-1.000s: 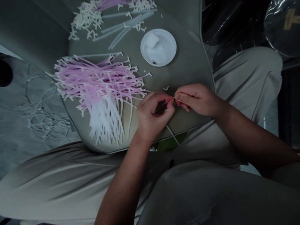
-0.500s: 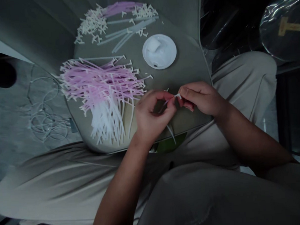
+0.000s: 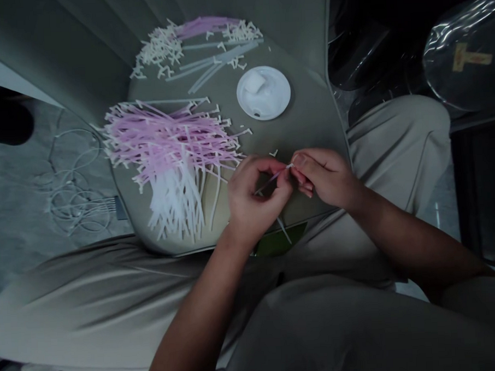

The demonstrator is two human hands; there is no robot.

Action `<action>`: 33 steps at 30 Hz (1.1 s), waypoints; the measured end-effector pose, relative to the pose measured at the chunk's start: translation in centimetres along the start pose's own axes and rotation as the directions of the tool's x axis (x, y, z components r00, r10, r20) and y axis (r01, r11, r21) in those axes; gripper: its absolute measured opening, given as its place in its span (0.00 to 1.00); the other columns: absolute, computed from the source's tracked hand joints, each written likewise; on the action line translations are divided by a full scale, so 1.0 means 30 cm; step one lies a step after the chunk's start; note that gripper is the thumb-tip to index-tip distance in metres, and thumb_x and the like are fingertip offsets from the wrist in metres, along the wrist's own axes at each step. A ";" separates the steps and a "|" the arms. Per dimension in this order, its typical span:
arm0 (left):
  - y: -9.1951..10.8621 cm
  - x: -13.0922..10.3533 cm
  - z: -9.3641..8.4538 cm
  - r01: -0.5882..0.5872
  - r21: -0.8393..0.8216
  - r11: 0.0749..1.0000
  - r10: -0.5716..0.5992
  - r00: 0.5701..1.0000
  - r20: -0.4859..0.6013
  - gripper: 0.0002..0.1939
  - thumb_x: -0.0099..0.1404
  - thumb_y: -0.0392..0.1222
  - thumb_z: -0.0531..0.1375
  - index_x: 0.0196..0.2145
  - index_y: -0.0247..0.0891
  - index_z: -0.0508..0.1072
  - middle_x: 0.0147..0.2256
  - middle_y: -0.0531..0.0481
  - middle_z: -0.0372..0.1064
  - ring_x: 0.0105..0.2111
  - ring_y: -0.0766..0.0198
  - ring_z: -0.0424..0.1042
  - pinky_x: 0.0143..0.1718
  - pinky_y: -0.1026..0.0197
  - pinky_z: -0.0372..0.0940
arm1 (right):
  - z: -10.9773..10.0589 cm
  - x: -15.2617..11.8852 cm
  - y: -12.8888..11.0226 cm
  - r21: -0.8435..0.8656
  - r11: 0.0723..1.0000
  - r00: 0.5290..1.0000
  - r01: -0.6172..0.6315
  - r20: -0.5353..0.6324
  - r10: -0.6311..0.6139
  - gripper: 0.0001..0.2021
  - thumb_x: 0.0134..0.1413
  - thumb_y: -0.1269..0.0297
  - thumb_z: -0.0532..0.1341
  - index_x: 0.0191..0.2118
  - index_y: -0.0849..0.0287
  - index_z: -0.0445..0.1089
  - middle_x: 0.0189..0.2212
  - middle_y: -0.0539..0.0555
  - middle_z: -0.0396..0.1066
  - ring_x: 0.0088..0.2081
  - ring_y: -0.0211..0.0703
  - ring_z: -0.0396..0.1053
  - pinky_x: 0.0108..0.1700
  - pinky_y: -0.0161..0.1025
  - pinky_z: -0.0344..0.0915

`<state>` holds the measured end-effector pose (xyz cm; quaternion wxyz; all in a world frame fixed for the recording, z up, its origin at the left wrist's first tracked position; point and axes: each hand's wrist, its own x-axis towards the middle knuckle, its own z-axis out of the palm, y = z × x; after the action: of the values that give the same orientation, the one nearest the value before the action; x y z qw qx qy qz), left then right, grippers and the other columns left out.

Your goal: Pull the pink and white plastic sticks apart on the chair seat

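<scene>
My left hand point(image 3: 256, 199) pinches a thin pink tube point(image 3: 272, 178) between thumb and forefinger, close to its end. At that end sits a small white connector point(image 3: 290, 166), which the thumb and fingers of my right hand point(image 3: 327, 176) grip. Both hands meet above the front of a grey-green chair seat point(image 3: 310, 117). To their left lies a large pile of pink tubes with white end pieces point(image 3: 169, 134). Whitish translucent tubes point(image 3: 178, 199) fan out from its near side. One loose white connector point(image 3: 274, 152) lies just beyond my fingers.
A white dish point(image 3: 271, 105) with a white block in it stands behind my hands. Farther back are loose white connectors point(image 3: 161, 47), clear tubes point(image 3: 213, 64) and more pink tubes point(image 3: 205, 26). Coiled cable point(image 3: 78, 198) lies on the floor at left; my knees flank the seat.
The view has shifted slightly, so the seat and piles appear a little lower. My right hand is slightly closer to my left; both keep their grip on the tube and connector.
</scene>
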<state>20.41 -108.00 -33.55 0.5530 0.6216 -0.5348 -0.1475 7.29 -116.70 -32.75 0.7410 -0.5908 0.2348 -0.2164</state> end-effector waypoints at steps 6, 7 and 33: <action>-0.005 -0.003 0.006 0.021 -0.031 0.999 -0.021 1.000 0.006 0.03 0.61 0.33 0.62 0.32 0.38 0.71 0.29 0.55 0.69 0.30 0.69 0.68 0.34 0.64 0.64 | 0.003 -0.001 0.005 0.011 1.000 1.000 -0.010 -0.003 0.010 0.22 0.66 0.52 0.54 0.23 0.59 0.59 0.17 0.43 0.55 0.18 0.27 0.55 0.20 0.28 0.52; -0.006 -0.003 0.006 0.021 -0.036 0.999 -0.021 1.000 0.005 0.03 0.61 0.33 0.62 0.32 0.39 0.71 0.28 0.55 0.69 0.30 0.69 0.68 0.34 0.64 0.64 | 0.002 -0.001 0.006 0.012 1.000 1.000 -0.009 -0.002 0.009 0.22 0.66 0.52 0.54 0.23 0.59 0.59 0.17 0.43 0.55 0.18 0.27 0.55 0.20 0.28 0.52; -0.014 0.007 0.003 0.005 -0.092 0.996 -0.002 0.999 0.033 0.04 0.60 0.33 0.63 0.32 0.39 0.72 0.28 0.55 0.71 0.29 0.70 0.69 0.32 0.65 0.64 | -0.012 -0.001 0.017 0.077 0.997 0.997 -0.007 0.072 0.001 0.21 0.66 0.53 0.55 0.23 0.60 0.59 0.17 0.43 0.56 0.17 0.26 0.56 0.18 0.27 0.53</action>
<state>20.62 -108.29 -33.85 0.5719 0.5939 -0.5354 -0.1833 7.07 -116.86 -33.30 0.7717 -0.5686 0.2006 -0.2023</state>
